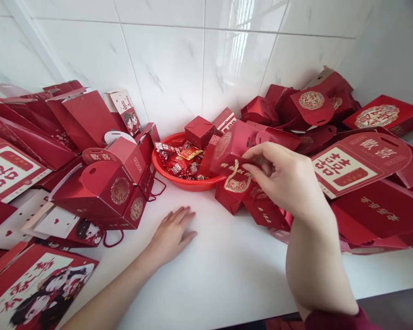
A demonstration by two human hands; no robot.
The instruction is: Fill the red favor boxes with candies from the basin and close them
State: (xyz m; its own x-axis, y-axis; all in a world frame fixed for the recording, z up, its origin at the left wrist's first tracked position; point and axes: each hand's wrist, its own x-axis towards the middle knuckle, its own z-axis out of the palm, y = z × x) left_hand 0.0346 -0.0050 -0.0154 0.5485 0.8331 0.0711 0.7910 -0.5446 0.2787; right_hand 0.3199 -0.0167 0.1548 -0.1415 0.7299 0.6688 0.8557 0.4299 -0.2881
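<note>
My left hand (174,233) lies flat on the white tabletop with its fingers stretched out, and holds nothing. Raised at the right, my right hand (282,176) pinches the edge of a red gift box (229,167) between thumb and fingers. Gold print and what looks like a gold cord show on this box. It is in front of the right part of a red plastic basin (174,180), partly covering it. Wrapped candies (184,160) lie in the basin. A small closed red box (199,131) rests at the basin's back.
Red gift boxes and bags (103,190) crowd the left side, some with cord handles on the table (206,284). More red boxes (368,206) are heaped along the right. A white tiled wall (165,68) stands behind.
</note>
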